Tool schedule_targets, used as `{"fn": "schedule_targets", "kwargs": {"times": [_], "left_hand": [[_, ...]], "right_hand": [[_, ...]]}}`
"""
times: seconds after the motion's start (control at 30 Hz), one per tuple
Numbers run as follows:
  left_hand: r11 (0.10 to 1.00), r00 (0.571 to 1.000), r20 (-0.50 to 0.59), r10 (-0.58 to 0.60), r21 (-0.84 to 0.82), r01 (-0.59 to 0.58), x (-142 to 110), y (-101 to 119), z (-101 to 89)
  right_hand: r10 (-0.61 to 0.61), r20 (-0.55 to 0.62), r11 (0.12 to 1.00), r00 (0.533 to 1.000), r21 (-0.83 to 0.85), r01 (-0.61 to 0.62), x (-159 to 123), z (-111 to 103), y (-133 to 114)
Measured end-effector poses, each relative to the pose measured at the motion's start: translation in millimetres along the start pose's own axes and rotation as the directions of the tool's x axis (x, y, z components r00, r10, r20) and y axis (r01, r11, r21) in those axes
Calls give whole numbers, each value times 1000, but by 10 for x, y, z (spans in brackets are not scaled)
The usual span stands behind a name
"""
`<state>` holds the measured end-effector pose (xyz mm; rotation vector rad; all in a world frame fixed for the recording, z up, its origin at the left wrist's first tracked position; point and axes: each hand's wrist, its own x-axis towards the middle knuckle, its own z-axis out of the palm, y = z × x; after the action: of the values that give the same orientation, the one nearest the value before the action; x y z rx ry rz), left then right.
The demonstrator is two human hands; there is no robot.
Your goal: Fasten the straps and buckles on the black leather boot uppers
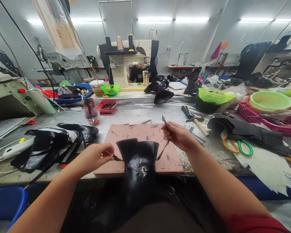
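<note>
A glossy black leather boot upper (138,158) hangs over the near edge of a pink board (171,163), its flared opening facing away from me. A gold-coloured metal fitting (143,170) sits on its front. Left of the upper, my left hand (102,156) is closed in a pinch on a thin dark strap (117,158) that meets the upper's side. Higher up on the right, my right hand (177,134) grips another thin strap (163,149), which runs down to the upper's right side. A small metallic-looking tip (163,118) sticks out above my right fingers.
More black boot uppers (42,147) lie at left. On the right are a wooden-handled hammer (200,126), scissors with orange and green handles (244,148), white sheets (269,166) and a green basket (214,96). A sewing machine (122,69) stands ahead; a person (135,75) sits behind it.
</note>
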<state>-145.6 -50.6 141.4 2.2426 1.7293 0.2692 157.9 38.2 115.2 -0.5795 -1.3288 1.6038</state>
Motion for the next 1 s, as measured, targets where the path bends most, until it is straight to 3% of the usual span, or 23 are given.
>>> {"fn": "schedule_targets", "kwargs": {"times": [0.1, 0.17, 0.3, 0.4, 0.47, 0.53, 0.63, 0.7, 0.77, 0.83, 0.9, 1.0], "left_hand": [[988, 992, -43, 116, 107, -111, -49, 107, -39], [986, 989, -25, 148, 78, -146, -92, 145, -35], [939, 987, -24, 159, -304, -159, -127, 140, 62], [742, 983, -146, 108, -646, -177, -43, 93, 279], [630, 972, -232, 39, -749, -205, 59, 73, 488], [682, 945, -325, 39, -683, -263, 160, 72, 707], [890, 890, -429, 155, -331, -315, 233, 92, 962], [947, 881, -421, 215, -131, -293, 212, 95, 1051], [963, 902, -368, 227, -50, -263, 162, 78, 1074], [964, 921, -324, 218, -77, -255, 114, 50, 1048], [942, 918, -351, 186, -202, -268, 88, 30, 987], [804, 886, -457, 76, -498, -325, 83, 51, 864]], "right_hand": [[-39, 55, 990, 998, -131, 45, 62, 189, -110], [-55, 85, 973, 995, -220, 72, 53, 299, -145], [-51, 135, 922, 989, -374, 99, -42, 507, -58], [-37, 158, 903, 987, -418, 100, -115, 635, 114], [-32, 143, 912, 989, -401, 88, -147, 698, 222], [-44, 105, 932, 993, -353, 78, -169, 738, 286], [-103, 41, 945, 994, -307, 111, -197, 732, 268], [-150, 4, 936, 989, -320, 143, -213, 682, 196], [-161, -24, 935, 987, -324, 144, -220, 613, 109], [-135, -40, 941, 990, -319, 115, -219, 554, 33], [-108, -43, 935, 993, -344, 87, -216, 526, -13], [-78, -22, 902, 997, -427, 61, -230, 547, -5]]}}
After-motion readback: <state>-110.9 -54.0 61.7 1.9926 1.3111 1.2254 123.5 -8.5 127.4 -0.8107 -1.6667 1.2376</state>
